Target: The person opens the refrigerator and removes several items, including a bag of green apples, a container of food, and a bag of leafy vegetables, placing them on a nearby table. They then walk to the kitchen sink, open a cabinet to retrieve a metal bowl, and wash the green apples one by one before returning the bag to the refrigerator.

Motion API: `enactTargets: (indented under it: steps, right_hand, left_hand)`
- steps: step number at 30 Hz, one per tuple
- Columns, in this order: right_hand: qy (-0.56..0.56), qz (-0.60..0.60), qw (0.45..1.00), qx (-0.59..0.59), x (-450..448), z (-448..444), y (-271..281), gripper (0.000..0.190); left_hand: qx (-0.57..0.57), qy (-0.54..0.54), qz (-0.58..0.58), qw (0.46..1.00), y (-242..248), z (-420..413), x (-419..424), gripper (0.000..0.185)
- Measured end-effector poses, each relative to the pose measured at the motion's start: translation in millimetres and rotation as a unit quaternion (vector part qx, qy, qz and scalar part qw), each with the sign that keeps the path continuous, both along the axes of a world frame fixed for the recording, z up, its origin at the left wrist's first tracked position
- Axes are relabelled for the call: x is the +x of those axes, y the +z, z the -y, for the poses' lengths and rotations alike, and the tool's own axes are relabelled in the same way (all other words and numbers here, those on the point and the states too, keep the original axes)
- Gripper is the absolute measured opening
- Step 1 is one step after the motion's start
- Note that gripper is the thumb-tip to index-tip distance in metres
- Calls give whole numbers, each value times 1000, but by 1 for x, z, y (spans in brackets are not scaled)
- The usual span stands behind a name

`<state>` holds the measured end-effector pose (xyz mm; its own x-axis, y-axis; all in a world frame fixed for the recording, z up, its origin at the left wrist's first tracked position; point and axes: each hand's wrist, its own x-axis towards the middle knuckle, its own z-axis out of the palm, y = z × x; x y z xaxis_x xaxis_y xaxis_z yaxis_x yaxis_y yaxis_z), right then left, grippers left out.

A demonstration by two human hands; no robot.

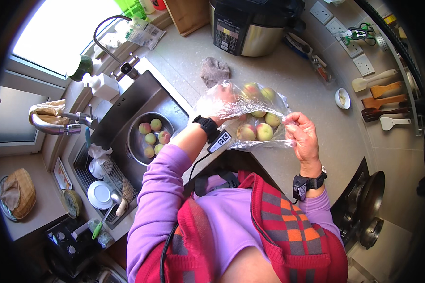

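A clear plastic bag lies on the countertop before me, with several peaches in it, yellow-green with red blushes. My right hand pinches the right edge of the bag's mouth between thumb and fingers. On the other side, my left hand reaches into or behind the crinkled plastic; glare and folds blur its fingers, and I cannot tell what it grips. Left of my forearm, a metal bowl stands in the sink and holds several more peaches.
A grey cloth lies beyond the bag, before a multicooker. To the right are a small white bowl and hanging spatulas. A dish rack with crockery sits at the sink's near end. Pans stand lower right.
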<state>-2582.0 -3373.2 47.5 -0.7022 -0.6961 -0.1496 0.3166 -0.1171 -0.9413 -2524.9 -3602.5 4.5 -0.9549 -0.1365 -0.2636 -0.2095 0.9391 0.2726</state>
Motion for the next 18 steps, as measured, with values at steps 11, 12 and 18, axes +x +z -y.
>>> enactTargets:
  steps: [11, 12, 18]
  right_hand:
    - [-18, 2, 1000, -6, -2, -8, 12, 9]
    - [-15, -7, 1000, 3, -1, -10, 13, 10]
    - [-29, -30, 999, 18, 1, -12, 15, 11]
  left_hand:
    - [74, 53, 24, 996, -5, 10, 27, 84]
    - [77, 43, 17, 996, -5, 11, 29, 85]
    - [305, 1, -187, 934, 7, 22, 54, 81]
